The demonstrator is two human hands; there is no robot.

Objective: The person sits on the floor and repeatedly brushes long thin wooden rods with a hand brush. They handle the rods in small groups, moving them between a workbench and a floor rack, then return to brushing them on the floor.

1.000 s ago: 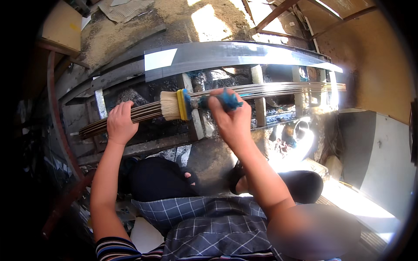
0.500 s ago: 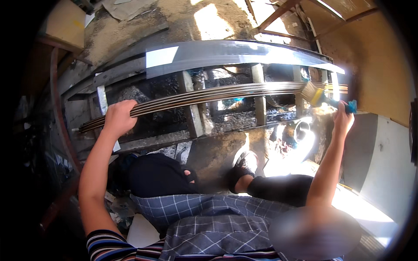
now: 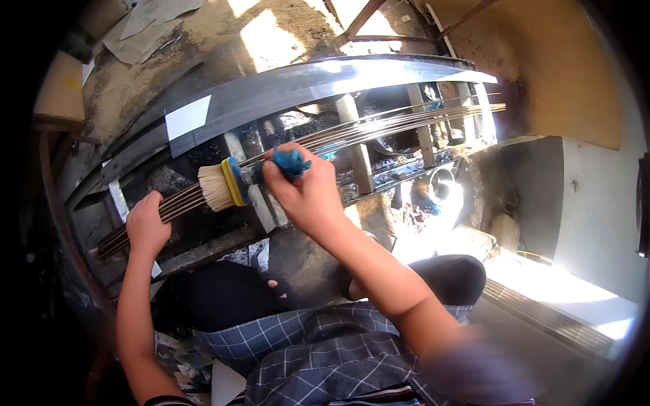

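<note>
A bundle of long thin rods (image 3: pixel 386 124) lies slantwise across a low slatted frame (image 3: pixel 355 149). Near its left end, my left hand (image 3: pixel 147 223) is closed around the rods. My right hand (image 3: pixel 302 186) grips a brush (image 3: pixel 218 186) by its handle, which is wrapped in blue at the end. The brush has pale bristles and a yellow and blue band. Its bristles rest over the rods, just right of my left hand. Toward the right the rods fan slightly apart.
A long grey metal strip (image 3: pixel 284 98) runs along the frame's far side. Brown board (image 3: pixel 535 74) and a grey panel (image 3: pixel 596 196) stand at the right. Beyond the frame is a dirty floor (image 3: pixel 210 40) with paper sheets (image 3: pixel 145 24). My legs are bent close to the near edge.
My right hand has swept the brush leftward along the rods, from their right end to beside my left hand. The left hand keeps its hold. The whole view has shifted somewhat.
</note>
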